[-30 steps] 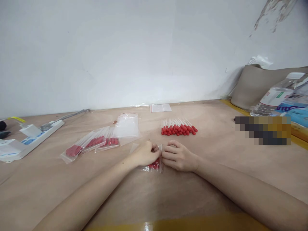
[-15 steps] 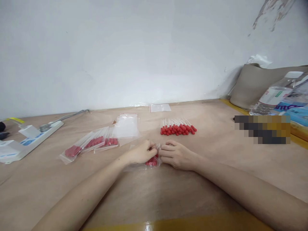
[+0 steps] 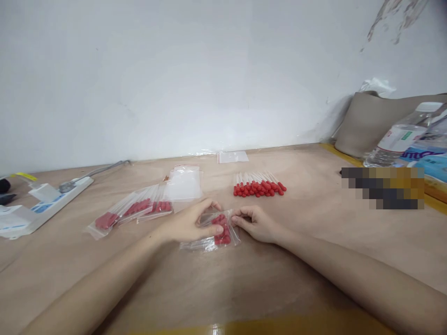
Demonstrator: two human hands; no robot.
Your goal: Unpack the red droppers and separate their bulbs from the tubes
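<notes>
My left hand grips a small clear zip bag filled with red-tipped droppers, thumb on top and fingers curled over its far edge. My right hand pinches the bag's right end, fingers curled. The bag lies low over the brown table. Behind it sits a loose row of red-tipped droppers. To the left lie filled bags fanned side by side, with a stack of empty zip bags beside them.
A white power strip with plugs lies at far left. One more empty bag rests by the wall. At right stand a beige bag, a water bottle and blue packets. Yellow tape edges the table front.
My left hand slid left along the bag and now holds it by the middle, so the red tips show. My right hand stayed at the bag's right end.
</notes>
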